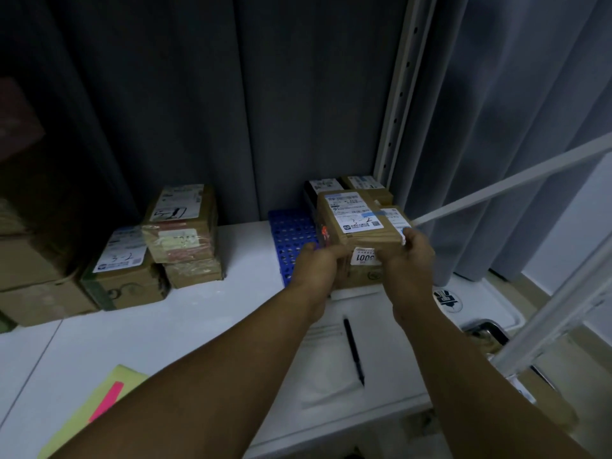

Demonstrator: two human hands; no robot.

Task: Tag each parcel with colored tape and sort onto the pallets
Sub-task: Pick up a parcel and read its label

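Behind the blue pallet [291,246], a grey curtain [231,94] hangs in long folds and fills the back of the scene. The white surface [198,326] carries the pallet at its far edge, close against that curtain. Right of the pallet a white metal upright [397,111] with a row of holes rises, and slanted white bars cross in front of more curtain.

Far left of the pallet, big brown cartons [33,276] sit in shadow. Between them and the pallet stands a stack of taped parcels [182,233], with a lower parcel [122,270] touching its left side, its white label marked by hand.

At the back right of the pallet stand two labelled boxes [364,183], and just in front of them is the parcel [357,220] we hold. Whether it rests on the carton [361,276] beneath it or hangs just above, we cannot tell. Our left hand [318,270] grips its near left corner, fingers curled round the side. Our right hand [410,256] clasps the near right corner, thumb on the top edge.

Nearer us and left of the pallet lies a yellow sheet [99,392] with a pink strip [107,400] on it. Nearer us than the pallet's right end, a black pen [353,351] lies flat, pointing our way. A short strip of light blue tape [371,214] crosses the held parcel's label.
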